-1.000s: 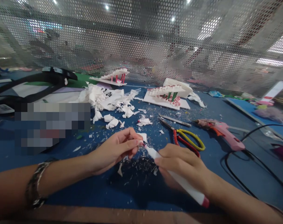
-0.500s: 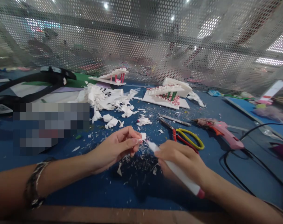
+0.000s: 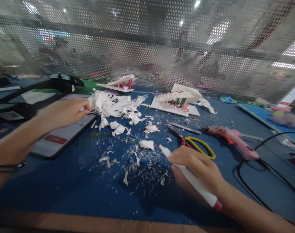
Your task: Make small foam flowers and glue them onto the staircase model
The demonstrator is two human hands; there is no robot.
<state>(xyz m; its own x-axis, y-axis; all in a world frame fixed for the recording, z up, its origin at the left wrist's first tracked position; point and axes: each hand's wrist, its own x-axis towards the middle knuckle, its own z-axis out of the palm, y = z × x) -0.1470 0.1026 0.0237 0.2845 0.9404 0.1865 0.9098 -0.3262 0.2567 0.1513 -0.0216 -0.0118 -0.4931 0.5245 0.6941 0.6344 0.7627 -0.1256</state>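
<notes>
My right hand (image 3: 198,165) is closed around a white marker (image 3: 194,183) with a red tip and a red end, its tip pointing at the table's middle. Just left of that tip a small torn piece of white paper (image 3: 146,144) lies on the blue table. My left hand (image 3: 64,112) hovers over a phone (image 3: 62,139) with a lit screen, its fingers bent together beside a heap of torn white paper (image 3: 103,103). A pale spot shows at those fingertips, too small to name.
Red-and-yellow-handled pliers (image 3: 198,145), metal tweezers (image 3: 183,127) and a pink glue gun (image 3: 234,140) with a black cord lie on the right. White stair models (image 3: 173,103) stand behind, before a perforated metal screen (image 3: 147,48). Black straps (image 3: 52,84) lie at left.
My left hand has moved away from the marker tip, left and up to the phone. A piece of white paper now lies on the table there. My right hand still holds the marker.
</notes>
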